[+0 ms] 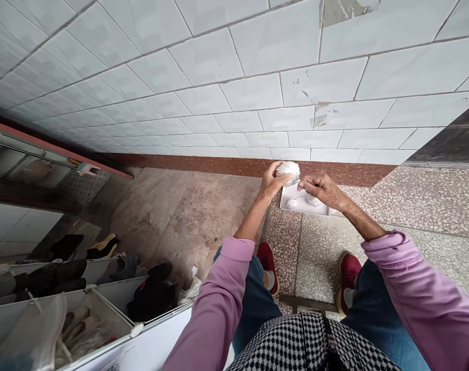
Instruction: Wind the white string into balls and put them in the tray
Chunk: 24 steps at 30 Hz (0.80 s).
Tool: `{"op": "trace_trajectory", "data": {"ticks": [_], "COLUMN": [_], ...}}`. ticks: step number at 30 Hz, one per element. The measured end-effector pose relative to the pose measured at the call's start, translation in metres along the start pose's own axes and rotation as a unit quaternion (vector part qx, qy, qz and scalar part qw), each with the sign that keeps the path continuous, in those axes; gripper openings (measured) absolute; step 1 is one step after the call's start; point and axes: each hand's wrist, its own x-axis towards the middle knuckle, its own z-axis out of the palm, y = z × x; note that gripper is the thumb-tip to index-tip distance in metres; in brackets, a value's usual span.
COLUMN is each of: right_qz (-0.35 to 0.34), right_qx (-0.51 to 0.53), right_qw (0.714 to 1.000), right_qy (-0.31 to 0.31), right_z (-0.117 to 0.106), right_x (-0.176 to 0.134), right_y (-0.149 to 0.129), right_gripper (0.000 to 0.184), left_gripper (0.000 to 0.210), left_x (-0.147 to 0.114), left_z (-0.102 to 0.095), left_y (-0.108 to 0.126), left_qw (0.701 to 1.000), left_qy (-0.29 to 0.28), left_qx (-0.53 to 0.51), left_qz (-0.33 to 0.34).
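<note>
My left hand (pixel 273 181) is closed round a white ball of yarn (pixel 289 171), held up in front of the wall's base. Just to its right, my right hand (pixel 319 188) has thumb and forefinger pinched together, with what looks like the yarn's strand between them. The strand itself is too thin to follow clearly. Beneath both hands, a shallow white tray (pixel 304 208) rests on the floor. Inside it lie a small white yarn ball (pixel 292 203) on the left and another yarn ball (pixel 313 201), partly covered by my right hand.
A white tiled wall (pixel 203 98) with a brown base strip rises ahead. At lower left stands an open shoe rack (pixel 114 304) holding several shoes and bags. My red shoes (pixel 266 263) stand on the speckled floor (pixel 319 257), either side of the tray.
</note>
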Motion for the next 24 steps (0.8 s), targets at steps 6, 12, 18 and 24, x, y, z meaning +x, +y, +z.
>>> {"op": "trace_trajectory", "data": {"ticks": [6, 12, 18, 24], "right_qz": [0.024, 0.023, 0.054, 0.090], "right_qx": [0.048, 0.043, 0.075, 0.054], "right_qw": [0.995, 0.997, 0.991, 0.991], "right_qy": [0.078, 0.059, 0.097, 0.085], "right_z": [-0.012, -0.010, -0.026, -0.012], "right_x": [0.001, 0.002, 0.004, 0.004], "right_y": [0.002, -0.002, 0.016, 0.033], "right_gripper": [0.065, 0.064, 0.060, 0.066], "left_gripper": [0.066, 0.072, 0.077, 0.077], "left_x": [-0.012, -0.017, -0.021, -0.021], "left_z": [0.007, 0.008, 0.009, 0.019], "left_y": [0.007, 0.012, 0.013, 0.016], "left_qw": [0.978, 0.972, 0.950, 0.962], "left_qy": [-0.181, -0.203, -0.297, -0.156], "left_qx": [0.083, 0.109, -0.007, -0.199], "left_qz": [-0.058, -0.055, -0.094, -0.104]}}
